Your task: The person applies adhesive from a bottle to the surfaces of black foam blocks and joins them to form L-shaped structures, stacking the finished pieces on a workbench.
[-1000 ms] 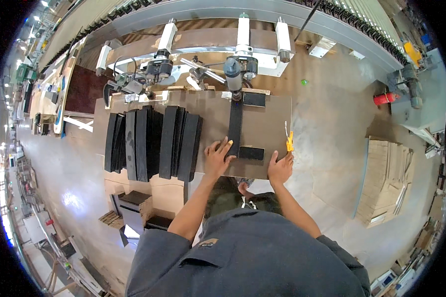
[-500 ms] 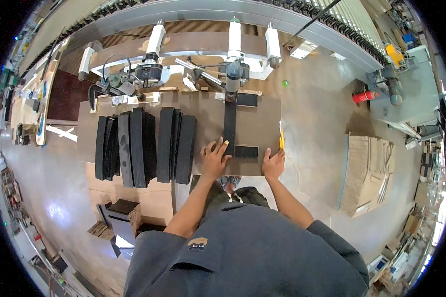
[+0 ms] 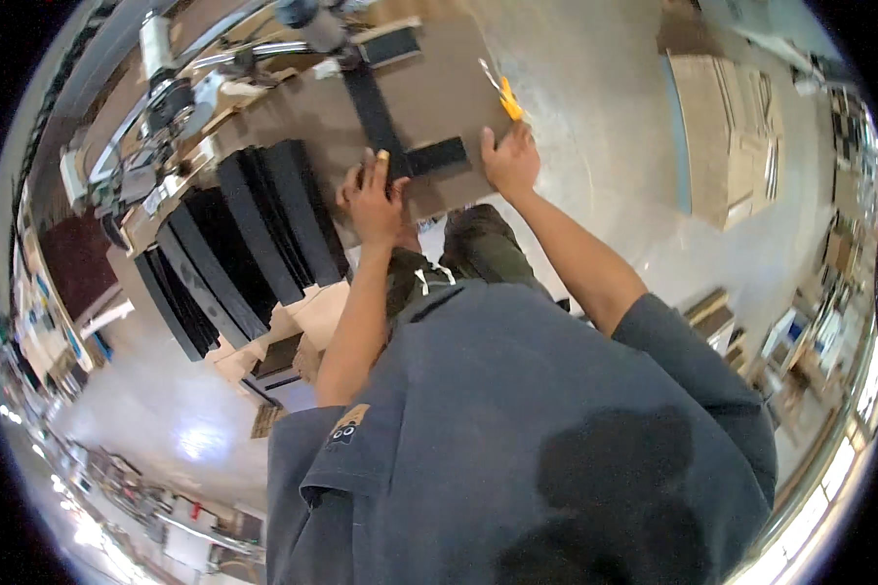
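Note:
A long black strip (image 3: 373,109) lies on the brown board (image 3: 302,105), a short black piece (image 3: 437,156) touching its near end at right angles. My left hand (image 3: 369,203) rests beside that end, its fingers apart and nothing in them. At the board's right edge is my right hand (image 3: 512,166), thumb spread from the fingers. Just beyond its fingertips is a yellow-handled tool with a pale, narrow tip (image 3: 509,99); whether the fingers touch it I cannot tell. Another short black piece (image 3: 390,45) sits near the strip's far end.
Several curved black strips (image 3: 254,229) stand in rows on the board's left. Metal clamping equipment (image 3: 171,102) runs along the far side, with a cylindrical head (image 3: 310,24) over the long strip. Flattened cardboard (image 3: 727,136) is stacked on the floor at right.
The whole view has turned and shifted, so the board now sits higher and tilted. Both hands keep nearly the same places on it, and the black pieces show no clear movement.

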Tool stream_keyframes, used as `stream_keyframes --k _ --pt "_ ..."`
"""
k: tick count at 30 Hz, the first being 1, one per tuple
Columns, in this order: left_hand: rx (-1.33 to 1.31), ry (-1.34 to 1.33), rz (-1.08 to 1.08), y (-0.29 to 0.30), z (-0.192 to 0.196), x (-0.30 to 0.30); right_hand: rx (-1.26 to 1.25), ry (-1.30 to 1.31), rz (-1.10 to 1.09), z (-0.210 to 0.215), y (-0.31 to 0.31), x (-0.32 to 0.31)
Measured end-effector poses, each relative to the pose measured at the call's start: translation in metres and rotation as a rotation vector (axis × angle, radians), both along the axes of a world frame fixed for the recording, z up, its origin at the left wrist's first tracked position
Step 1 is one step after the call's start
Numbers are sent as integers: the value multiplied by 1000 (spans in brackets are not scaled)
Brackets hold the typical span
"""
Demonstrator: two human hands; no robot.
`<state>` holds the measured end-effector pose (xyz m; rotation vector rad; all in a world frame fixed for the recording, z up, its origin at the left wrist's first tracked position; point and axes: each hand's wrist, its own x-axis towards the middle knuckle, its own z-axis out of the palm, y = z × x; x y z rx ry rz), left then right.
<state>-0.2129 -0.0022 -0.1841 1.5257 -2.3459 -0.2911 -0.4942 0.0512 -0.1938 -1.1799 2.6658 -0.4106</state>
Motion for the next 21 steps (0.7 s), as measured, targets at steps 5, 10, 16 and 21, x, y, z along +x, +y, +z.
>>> stream_keyframes --k 5,10,16,21 --pt "-53 -104 14 -1 -8 2 -14 -124 -50 15 -3 2" --pt "-33 -183 -10 0 10 -13 -27 -175 -39 6 -1 -4" --pt "-129 -234 -21 5 1 -14 34 -346 59 8 11 -22" --pt "-107 -194 -4 6 -8 -13 72 -537 133 13 14 -39"
